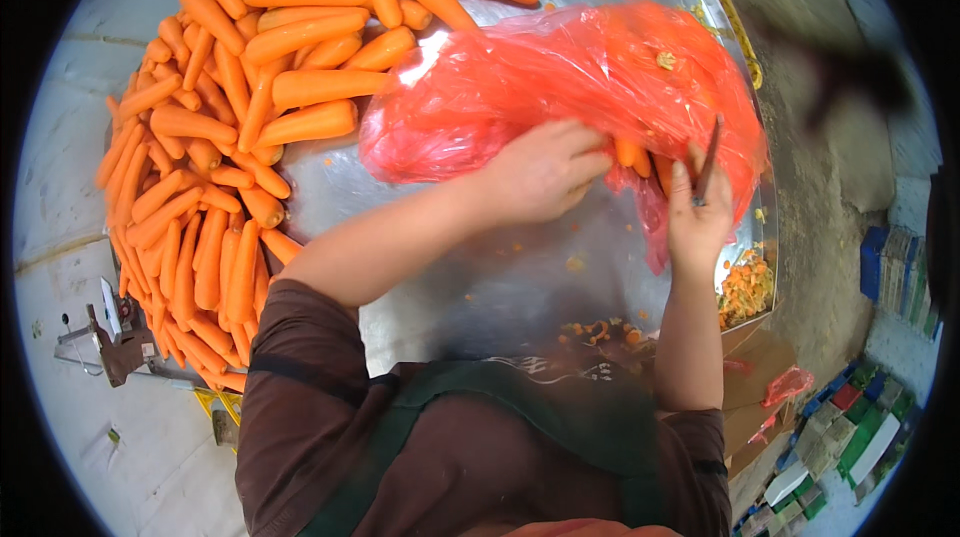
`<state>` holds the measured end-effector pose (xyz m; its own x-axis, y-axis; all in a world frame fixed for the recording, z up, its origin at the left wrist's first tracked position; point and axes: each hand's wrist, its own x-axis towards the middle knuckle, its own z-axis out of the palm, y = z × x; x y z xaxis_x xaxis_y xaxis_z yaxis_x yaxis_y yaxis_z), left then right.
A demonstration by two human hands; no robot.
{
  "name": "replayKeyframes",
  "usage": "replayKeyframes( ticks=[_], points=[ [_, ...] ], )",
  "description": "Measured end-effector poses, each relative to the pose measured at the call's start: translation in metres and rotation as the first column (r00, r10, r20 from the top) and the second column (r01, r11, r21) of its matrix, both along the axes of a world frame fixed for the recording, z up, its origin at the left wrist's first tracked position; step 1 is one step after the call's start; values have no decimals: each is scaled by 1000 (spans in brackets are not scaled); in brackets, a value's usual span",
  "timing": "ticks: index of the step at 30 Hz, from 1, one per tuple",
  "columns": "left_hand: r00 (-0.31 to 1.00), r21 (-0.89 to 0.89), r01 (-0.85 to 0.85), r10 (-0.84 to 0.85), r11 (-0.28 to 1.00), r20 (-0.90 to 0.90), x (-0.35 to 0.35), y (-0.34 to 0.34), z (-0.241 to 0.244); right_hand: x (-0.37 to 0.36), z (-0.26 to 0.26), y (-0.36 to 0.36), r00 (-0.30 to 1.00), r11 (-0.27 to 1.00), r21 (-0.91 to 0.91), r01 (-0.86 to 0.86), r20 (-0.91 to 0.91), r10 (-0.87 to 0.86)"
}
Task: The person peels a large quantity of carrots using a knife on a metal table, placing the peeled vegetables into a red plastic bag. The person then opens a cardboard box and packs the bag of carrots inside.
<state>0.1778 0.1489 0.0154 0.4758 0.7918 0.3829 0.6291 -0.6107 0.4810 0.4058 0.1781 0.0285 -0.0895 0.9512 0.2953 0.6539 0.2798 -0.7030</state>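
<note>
A large red translucent plastic bag [555, 79] lies on the metal table, with carrots [634, 156] showing in a gap at its near edge. My left hand [559, 169] is at that edge, just left of the gap, its fingers curled and slightly blurred; whether they pinch the plastic is unclear. In my right hand [701, 203] is a small knife [709, 154], its dark blade pointing away from me. That hand also rests against the bag's right side. A torn strip of red film [652, 229] hangs down between both hands.
A big heap of loose carrots [225, 237] covers the table's left and far side. Carrot trimmings [746, 289] are piled in the near right corner of the metal table [450, 274]. A cardboard box [754, 387] stands below that corner. Stacked crates [847, 424] are farther right.
</note>
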Motion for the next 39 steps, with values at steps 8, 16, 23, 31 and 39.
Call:
replayKeyframes(
  ticks=[8,16,23,31,39],
  points=[
    [933,289,-256,314,922,-176,-2,132,28,54,5,107,965,997,76,0,260,-20],
    [844,-757,-163,486,633,225,-20,175,-27,81,-5,187,991,816,-567,-108,3,133],
    [831,-843,-245,552,480,73,-3,46,-11,67,2,163,941,617,-716,-328,-193,278],
    [463,-741,-484,855,466,235,-104,33,-6,5,-17,136,925,628,-683,-372,-218,312],
    [81,-679,-173,698,713,712,-209,-33,92,69,36,75,974,911,-413,-18,-215,-79]
  ],
)
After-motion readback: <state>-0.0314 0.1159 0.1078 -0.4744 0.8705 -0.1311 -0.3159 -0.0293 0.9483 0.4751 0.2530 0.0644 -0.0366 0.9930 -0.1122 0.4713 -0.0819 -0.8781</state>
